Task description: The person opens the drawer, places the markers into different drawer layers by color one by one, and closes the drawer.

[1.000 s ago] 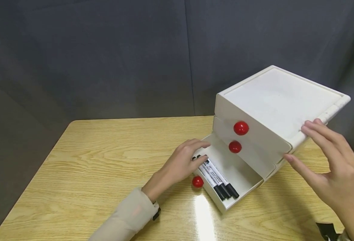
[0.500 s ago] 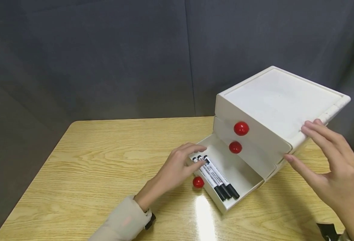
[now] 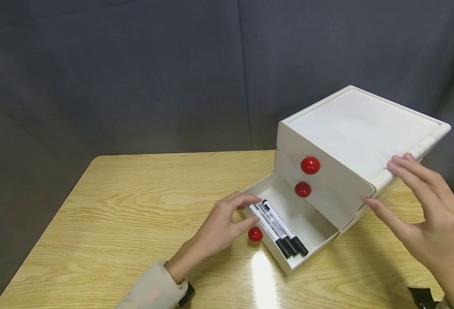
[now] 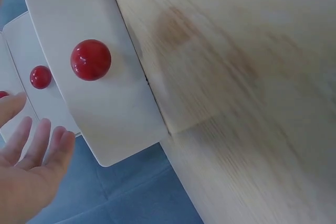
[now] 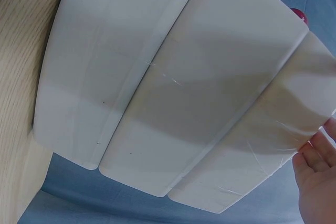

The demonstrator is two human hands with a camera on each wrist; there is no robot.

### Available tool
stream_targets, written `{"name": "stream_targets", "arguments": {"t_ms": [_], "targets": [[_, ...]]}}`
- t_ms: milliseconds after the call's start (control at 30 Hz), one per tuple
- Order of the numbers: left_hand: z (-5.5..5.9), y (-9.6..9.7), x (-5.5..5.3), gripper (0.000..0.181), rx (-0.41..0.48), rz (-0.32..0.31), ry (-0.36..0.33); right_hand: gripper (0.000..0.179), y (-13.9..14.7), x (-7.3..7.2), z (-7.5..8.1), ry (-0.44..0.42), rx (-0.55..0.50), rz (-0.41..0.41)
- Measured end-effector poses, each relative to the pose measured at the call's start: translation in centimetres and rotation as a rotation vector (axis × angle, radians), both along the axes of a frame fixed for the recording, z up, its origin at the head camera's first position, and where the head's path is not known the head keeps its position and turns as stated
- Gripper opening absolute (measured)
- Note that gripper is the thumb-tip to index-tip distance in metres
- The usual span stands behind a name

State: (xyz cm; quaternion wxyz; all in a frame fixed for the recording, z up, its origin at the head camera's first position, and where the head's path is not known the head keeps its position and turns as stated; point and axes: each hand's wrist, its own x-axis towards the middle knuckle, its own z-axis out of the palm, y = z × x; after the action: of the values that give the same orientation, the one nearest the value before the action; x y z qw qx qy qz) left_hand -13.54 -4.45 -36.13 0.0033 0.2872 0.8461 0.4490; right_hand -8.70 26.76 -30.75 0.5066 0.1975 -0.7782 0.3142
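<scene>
A white drawer unit [image 3: 360, 128] stands on the right of the table, its bottom drawer [image 3: 316, 231] pulled out. Three white markers with black caps [image 3: 277, 231] lie side by side along that drawer's front. My left hand [image 3: 221, 221] is at the drawer's front wall, thumb and fingers spread over the far ends of the markers, holding nothing. In the left wrist view its fingers [image 4: 39, 150] show apart. My right hand [image 3: 429, 210] touches the unit's upper right edge with its fingertips, while the thumb lies against the front corner.
Red round knobs mark the drawers: the top one [image 3: 310, 165], the middle one [image 3: 303, 189] and the bottom one [image 3: 255, 234]. Both upper drawers are closed. The wooden table [image 3: 134, 214] extends to the left, and a dark curtain [image 3: 153, 77] hangs behind it.
My left hand has drawn back a little to the left and down from over the markers. The right hand, the drawer and the markers stay as they were.
</scene>
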Motion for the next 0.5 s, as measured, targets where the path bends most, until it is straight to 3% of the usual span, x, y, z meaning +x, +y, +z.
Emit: {"name": "stream_targets", "arguments": {"t_ms": [233, 500], "targets": [[-0.15, -0.46, 0.38, 0.036, 0.002, -0.009, -0.059, 0.073, -0.1, -0.13, 0.04, 0.018, -0.001, 0.009], [-0.64, -0.76, 0.92, 0.027, -0.012, 0.003, -0.18, 0.073, -0.25, -0.07, 0.09, 0.021, -0.012, 0.012]]}}
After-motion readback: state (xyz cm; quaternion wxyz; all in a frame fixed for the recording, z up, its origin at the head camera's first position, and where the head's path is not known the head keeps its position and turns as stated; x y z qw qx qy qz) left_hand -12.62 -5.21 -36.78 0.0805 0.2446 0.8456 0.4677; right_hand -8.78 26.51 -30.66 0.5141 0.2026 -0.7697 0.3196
